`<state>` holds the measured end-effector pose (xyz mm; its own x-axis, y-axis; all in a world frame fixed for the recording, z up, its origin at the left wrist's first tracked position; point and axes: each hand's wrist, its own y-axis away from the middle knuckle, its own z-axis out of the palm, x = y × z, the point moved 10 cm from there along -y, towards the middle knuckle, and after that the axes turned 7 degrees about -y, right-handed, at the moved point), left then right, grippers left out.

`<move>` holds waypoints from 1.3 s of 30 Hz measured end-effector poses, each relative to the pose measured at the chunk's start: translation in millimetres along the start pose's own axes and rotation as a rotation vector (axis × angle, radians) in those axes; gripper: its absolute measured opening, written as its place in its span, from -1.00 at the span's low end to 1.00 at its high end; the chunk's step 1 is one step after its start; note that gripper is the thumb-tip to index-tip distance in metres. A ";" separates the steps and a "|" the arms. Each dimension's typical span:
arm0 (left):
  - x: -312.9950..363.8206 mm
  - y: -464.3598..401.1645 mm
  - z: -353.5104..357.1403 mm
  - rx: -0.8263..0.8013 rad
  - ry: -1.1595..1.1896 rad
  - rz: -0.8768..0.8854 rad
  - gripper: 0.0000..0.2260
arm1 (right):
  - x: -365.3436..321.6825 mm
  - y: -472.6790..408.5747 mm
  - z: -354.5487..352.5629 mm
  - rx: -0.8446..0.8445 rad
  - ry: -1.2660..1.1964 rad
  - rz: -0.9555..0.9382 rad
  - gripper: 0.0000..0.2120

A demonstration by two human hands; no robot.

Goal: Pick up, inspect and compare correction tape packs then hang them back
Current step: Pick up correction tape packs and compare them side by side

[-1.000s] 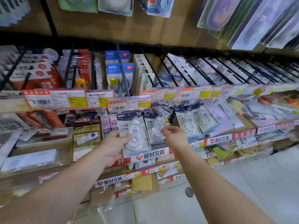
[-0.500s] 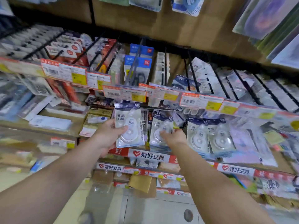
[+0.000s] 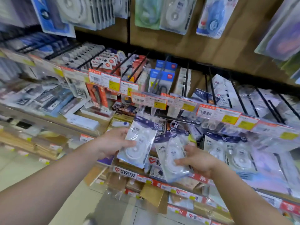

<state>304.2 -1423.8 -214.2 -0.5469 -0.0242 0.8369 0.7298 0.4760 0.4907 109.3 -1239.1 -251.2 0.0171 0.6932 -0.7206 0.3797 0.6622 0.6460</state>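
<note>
Clear-plastic packs: two correction tape packs are off the hooks, side by side and just apart, in front of the lower shelf edge.
Left pack (image 3: 137, 142): held at about 9 o'clock of the other, tilted with its dark header toward 1 o'clock, the white reel facing the camera.
Right pack (image 3: 172, 157): lower, leaning the other way, its header toward 11 o'clock.
Left hand (image 3: 113, 143): grips the left pack from its 9 o'clock edge, thumb across the front and fingers curled behind.
Right hand (image 3: 197, 159): holds the right pack from 3 o'clock, fingers reaching onto the front of its lower half; whether the thumb pinches from behind I cannot tell.
Step in hand: judged as comparing, both packs out and facing up.
Doing it well: bring the two headers level and turn both fronts square to the eyes, so print and reel can be read against each other; hold by the edges so fingers do not cover the labels.
Hanging stock (image 3: 227, 148): matching packs hang at 3 o'clock of the right hand.
Price tags (image 3: 217, 113): orange-edged strip at 12 o'clock above the packs; the black hooks (image 3: 238, 96) behind it are where the header holes must be threaded.
Risk: motion blur suggests haste; a slippery blister could slide from a loose grip.
</note>
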 end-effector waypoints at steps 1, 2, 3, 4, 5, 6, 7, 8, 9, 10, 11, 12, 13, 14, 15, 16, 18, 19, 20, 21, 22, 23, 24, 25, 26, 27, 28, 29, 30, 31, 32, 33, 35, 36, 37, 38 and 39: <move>-0.3 10.7 -8.9 -0.054 -0.061 0.001 -0.53 | -11.1 11.7 12.5 -0.101 0.049 -0.036 -0.47; -0.6 21.9 -20.3 -0.103 -0.100 0.009 -0.46 | -23.8 22.8 25.6 -0.190 0.083 -0.060 -0.57; 1.5 34.0 -33.5 -0.144 -0.117 0.021 -0.49 | -40.1 35.6 40.6 -0.273 0.119 -0.099 -0.60; 5.5 45.1 -47.4 -0.165 -0.129 0.039 -0.60 | -57.6 45.4 52.4 -0.324 0.168 -0.150 -0.57; 11.2 57.0 -64.3 -0.165 -0.124 0.058 -0.68 | -79.6 50.4 63.1 -0.337 0.212 -0.212 -0.50; 19.9 68.9 -85.3 -0.140 -0.119 0.095 -0.68 | -104.1 59.6 77.4 -0.359 0.227 -0.266 -0.44; 30.6 79.7 -105.8 -0.108 -0.101 0.148 -0.62 | -127.7 64.4 90.0 -0.383 0.187 -0.309 -0.41; 43.3 90.8 -125.0 -0.077 -0.070 0.211 -0.57 | -150.5 68.0 101.5 -0.398 0.110 -0.350 -0.39; 55.2 99.8 -144.2 -0.042 -0.020 0.268 -0.57 | -175.9 74.8 112.8 -0.390 0.049 -0.390 -0.40; 66.3 108.5 -163.4 0.000 0.041 0.322 -0.59 | -199.1 77.4 120.5 -0.366 -0.001 -0.440 -0.43; 77.4 116.5 -181.6 0.048 0.120 0.374 -0.64 | -223.8 82.3 128.3 -0.337 -0.058 -0.486 -0.48; 86.6 123.7 -199.1 0.103 0.196 0.414 -0.72 | -247.7 85.1 135.7 -0.311 -0.132 -0.532 -0.54; 93.6 128.6 -215.5 0.154 0.266 0.449 -0.80 | -269.9 87.3 141.1 -0.276 -0.222 -0.570 -0.60; 100.0 133.5 -228.5 0.199 0.325 0.475 -0.84 | -289.5 86.9 144.7 -0.231 -0.298 -0.602 -0.66; 104.3 136.3 -240.2 0.238 0.364 0.494 -0.85 | -306.5 85.3 147.4 -0.173 -0.361 -0.626 -0.71; 107.5 138.6 -250.4 0.279 0.390 0.508 -0.85 | -321.3 82.8 148.9 -0.112 -0.404 -0.656 -0.76; 110.8 139.5 -266.3 0.317 0.443 0.527 -0.86 | -347.5 81.4 152.2 -0.006 -0.440 -0.723 -0.82; 112.1 137.7 -273.4 0.317 0.472 0.538 -0.87 | -358.1 81.4 154.3 0.037 -0.451 -0.747 -0.82; 113.2 135.4 -280.5 0.316 0.498 0.551 -0.87 | -366.4 80.9 155.3 0.077 -0.463 -0.768 -0.81; 115.6 133.4 -286.7 0.311 0.524 0.570 -0.85 | -374.9 82.2 156.9 0.107 -0.473 -0.786 -0.81; 117.6 131.9 -293.0 0.313 0.549 0.582 -0.82 | -382.2 83.5 157.8 0.130 -0.478 -0.805 -0.83; 119.7 130.0 -298.9 0.315 0.562 0.593 -0.82 | -388.6 86.1 158.2 0.157 -0.480 -0.819 -0.85; 121.5 128.1 -304.1 0.318 0.567 0.598 -0.83 | -394.6 88.2 157.2 0.184 -0.481 -0.838 -0.86; 124.1 126.2 -307.6 0.313 0.575 0.604 -0.83 | -400.6 91.4 156.4 0.207 -0.480 -0.858 -0.86; 127.0 124.9 -309.6 0.301 0.584 0.605 -0.83 | -406.3 94.6 155.7 0.228 -0.481 -0.879 -0.84; 130.0 123.2 -311.7 0.287 0.587 0.608 -0.82 | -411.2 98.0 154.3 0.252 -0.483 -0.892 -0.84; 134.1 121.9 -312.7 0.273 0.583 0.612 -0.81 | -415.8 100.8 153.1 0.272 -0.486 -0.906 -0.84; 138.2 120.9 -313.3 0.262 0.575 0.617 -0.81 | -419.7 103.9 151.8 0.291 -0.489 -0.916 -0.85; 141.8 120.5 -314.0 0.257 0.569 0.619 -0.82 | -422.9 106.0 150.4 0.310 -0.487 -0.924 -0.86; 144.6 119.6 -315.9 0.265 0.565 0.623 -0.84 | -424.8 107.8 148.9 0.332 -0.483 -0.927 -0.87; 147.0 118.8 -319.2 0.281 0.565 0.629 -0.86 | -425.7 108.6 147.1 0.354 -0.482 -0.926 -0.86; 149.8 118.5 -322.0 0.290 0.567 0.638 -0.88 | -425.9 109.7 146.0 0.372 -0.484 -0.923 -0.85; 156.9 117.8 -324.7 0.268 0.573 0.654 -0.88 | -424.8 110.6 144.4 0.394 -0.497 -0.920 -0.83; 161.2 118.1 -325.5 0.254 0.563 0.662 -0.89 | -424.2 111.1 143.9 0.404 -0.503 -0.921 -0.83; 165.4 118.6 -326.6 0.242 0.547 0.668 -0.89 | -423.4 112.4 143.8 0.416 -0.505 -0.922 -0.82; 170.2 119.9 -326.7 0.229 0.533 0.677 -0.90 | -422.4 113.1 143.8 0.428 -0.504 -0.924 -0.81; 174.7 120.8 -327.3 0.220 0.526 0.686 -0.90 | -421.5 113.7 144.2 0.437 -0.507 -0.923 -0.81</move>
<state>431.1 -1658.2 70.6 0.2803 -0.0463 0.9588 0.7023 0.6908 -0.1719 278.7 -1497.0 89.7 -0.1018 -0.2678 -0.9581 0.7292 0.6350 -0.2550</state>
